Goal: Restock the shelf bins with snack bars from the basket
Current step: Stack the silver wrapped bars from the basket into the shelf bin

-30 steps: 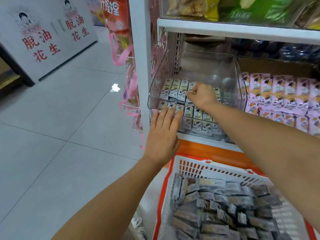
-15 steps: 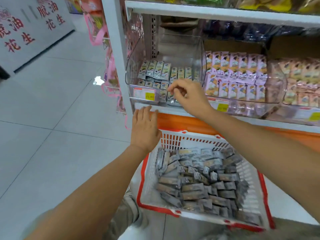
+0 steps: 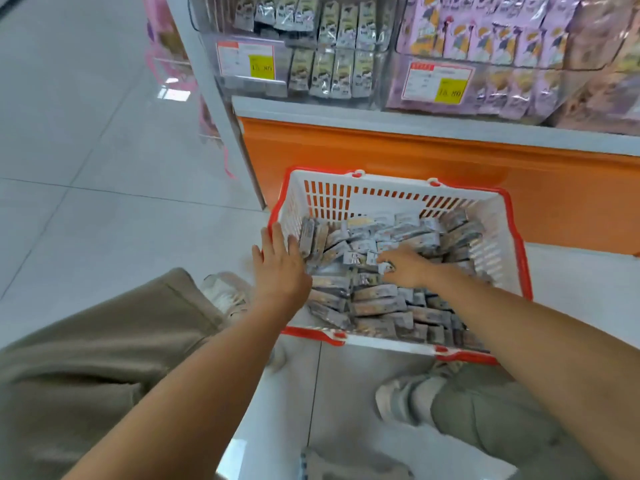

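A white basket with a red rim [image 3: 363, 188] sits on the floor below the shelf, holding several grey snack bars [image 3: 377, 303] in a loose heap. My left hand [image 3: 280, 268] lies flat with straight fingers over the basket's left rim, touching the bars at the edge. Inside the basket, my right hand [image 3: 407, 268] is down on the heap, fingers curled round bars near the middle. Above, the clear shelf bin [image 3: 332, 64] holds rows of the same grey bars.
A neighbouring bin of pink packets [image 3: 485, 39] stands to the right. Yellow price labels [image 3: 261, 65] hang on the bin fronts. An orange panel [image 3: 415, 161] runs under the shelf. My knees and shoes [image 3: 225, 292] flank the basket on the tiled floor.
Both hands have dropped from the shelf bin down to the basket. The right hand left the bin's bars and now grips bars in the basket. The view has tilted downward.
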### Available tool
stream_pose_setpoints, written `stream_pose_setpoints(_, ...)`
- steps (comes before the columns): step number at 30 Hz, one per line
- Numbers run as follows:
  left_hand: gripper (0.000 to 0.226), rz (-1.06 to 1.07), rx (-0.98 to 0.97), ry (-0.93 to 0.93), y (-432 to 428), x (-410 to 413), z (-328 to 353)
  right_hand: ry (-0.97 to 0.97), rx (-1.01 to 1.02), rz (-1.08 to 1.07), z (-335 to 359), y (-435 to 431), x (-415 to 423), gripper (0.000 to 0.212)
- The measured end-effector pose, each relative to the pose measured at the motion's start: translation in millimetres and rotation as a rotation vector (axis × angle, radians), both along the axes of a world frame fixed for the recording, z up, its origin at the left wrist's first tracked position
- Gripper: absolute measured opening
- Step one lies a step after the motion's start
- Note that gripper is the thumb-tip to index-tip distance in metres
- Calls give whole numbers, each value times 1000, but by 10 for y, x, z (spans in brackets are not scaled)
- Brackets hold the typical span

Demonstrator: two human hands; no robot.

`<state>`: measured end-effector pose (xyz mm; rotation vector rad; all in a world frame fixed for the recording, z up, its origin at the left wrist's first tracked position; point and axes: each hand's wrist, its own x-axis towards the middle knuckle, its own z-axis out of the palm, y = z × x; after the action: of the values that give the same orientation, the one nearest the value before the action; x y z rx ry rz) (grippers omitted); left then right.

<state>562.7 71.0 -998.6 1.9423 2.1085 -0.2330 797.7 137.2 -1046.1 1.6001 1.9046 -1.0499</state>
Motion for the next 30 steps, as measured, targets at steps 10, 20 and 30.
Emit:
stream_pose_setpoints(10,69,21,82,-13,-18,-55,-220,-235,141,-83,-759,31,-99,71)
stream_pose_setpoints(20,34,-106,246,-163,128,-72,-69,170,360,-28,-239,50,-39,35)
stream_pose_setpoints(30,50,964,-477,-1605,364,309,591,721,583,325,1063,-53,-176,48)
